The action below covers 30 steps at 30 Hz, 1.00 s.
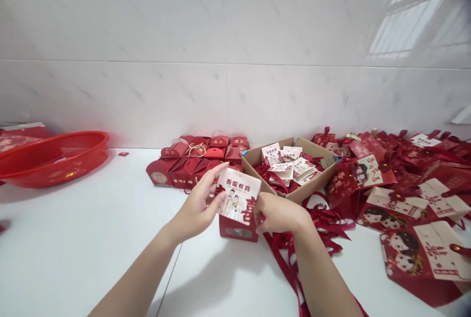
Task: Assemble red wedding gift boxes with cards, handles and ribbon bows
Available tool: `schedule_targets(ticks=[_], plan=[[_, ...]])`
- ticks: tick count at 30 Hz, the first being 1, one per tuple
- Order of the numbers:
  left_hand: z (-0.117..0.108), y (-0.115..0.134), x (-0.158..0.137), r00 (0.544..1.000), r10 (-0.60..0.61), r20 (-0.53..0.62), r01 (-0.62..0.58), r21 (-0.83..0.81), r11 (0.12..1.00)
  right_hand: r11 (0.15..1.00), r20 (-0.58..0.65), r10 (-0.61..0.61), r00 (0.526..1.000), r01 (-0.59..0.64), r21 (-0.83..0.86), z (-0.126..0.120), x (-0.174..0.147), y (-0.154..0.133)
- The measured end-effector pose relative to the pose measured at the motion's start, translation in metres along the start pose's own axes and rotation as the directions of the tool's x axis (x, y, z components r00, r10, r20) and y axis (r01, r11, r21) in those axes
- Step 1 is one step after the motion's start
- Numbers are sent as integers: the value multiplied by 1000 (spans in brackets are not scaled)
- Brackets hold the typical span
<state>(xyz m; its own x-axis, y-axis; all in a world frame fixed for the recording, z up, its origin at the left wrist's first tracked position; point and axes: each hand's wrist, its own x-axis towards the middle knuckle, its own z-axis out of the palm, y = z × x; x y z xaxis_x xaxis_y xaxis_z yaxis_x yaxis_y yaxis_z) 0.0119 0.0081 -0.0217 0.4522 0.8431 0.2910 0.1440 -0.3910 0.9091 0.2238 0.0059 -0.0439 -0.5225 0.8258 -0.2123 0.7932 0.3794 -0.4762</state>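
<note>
A small red gift box (239,232) with a see-through window low on its front stands on the white table before me. Its cream front panel (241,182) carries red characters and a cartoon couple. My left hand (198,204) grips the panel's left edge, thumb in front and fingers partly hidden behind. At the box's right side, my right hand (278,213) is closed on the edge with its fingers curled; their tips are hidden. Just behind it, a cardboard carton (294,198) holds several printed cream tags (283,170) and dark red ribbon.
Loose red ribbons (324,231) trail beside my right forearm. Many red gift boxes (419,248) crowd the right side of the table. Smaller red boxes (176,172) sit in rows near the tiled wall (165,101). A red plastic basin (55,177) stands at far left.
</note>
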Motion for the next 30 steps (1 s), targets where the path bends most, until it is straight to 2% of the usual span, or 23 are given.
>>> schedule_targets(ticks=[2, 4, 7, 9, 13, 16, 19, 22, 25, 30], plan=[[3, -13, -12, 986, -89, -138, 95, 35, 995, 1000, 6, -19, 1000, 20, -24, 0, 0, 1], [4, -23, -17, 971, -149, -188, 155, 13, 988, 999, -13, -29, 999, 29, -29, 1, 0, 2], [3, -33, -21, 967, -193, -165, 189, -41, 981, 999, -20, -47, 999, 47, -7, 1, -1, 3], [3, -37, -22, 973, -199, -120, 199, -14, 980, 999, -9, -49, 999, 49, 2, 1, -1, 4], [7, -45, -21, 991, -122, -59, 133, 234, 963, 999, 9, -44, 999, 43, 32, 2, 0, 4], [8, -46, -18, 993, -76, -86, 109, 500, 859, 999, 5, -20, 1000, 20, 41, 4, 0, 6], [8, -46, -12, 995, 16, -100, 51, 634, 772, 999, -16, -13, 1000, 14, 49, 5, 0, 8], [10, -49, -5, 991, 128, -41, -78, 601, 796, 997, -1, -5, 1000, 5, 71, 4, 0, 6], [12, -57, 0, 995, 100, 3, -89, 483, 871, 996, 21, 57, 998, -58, 60, 2, -6, 0], [13, -63, 2, 993, 117, 8, -110, 410, 905, 981, -194, 184, 964, -193, -27, 0, -25, -9]])
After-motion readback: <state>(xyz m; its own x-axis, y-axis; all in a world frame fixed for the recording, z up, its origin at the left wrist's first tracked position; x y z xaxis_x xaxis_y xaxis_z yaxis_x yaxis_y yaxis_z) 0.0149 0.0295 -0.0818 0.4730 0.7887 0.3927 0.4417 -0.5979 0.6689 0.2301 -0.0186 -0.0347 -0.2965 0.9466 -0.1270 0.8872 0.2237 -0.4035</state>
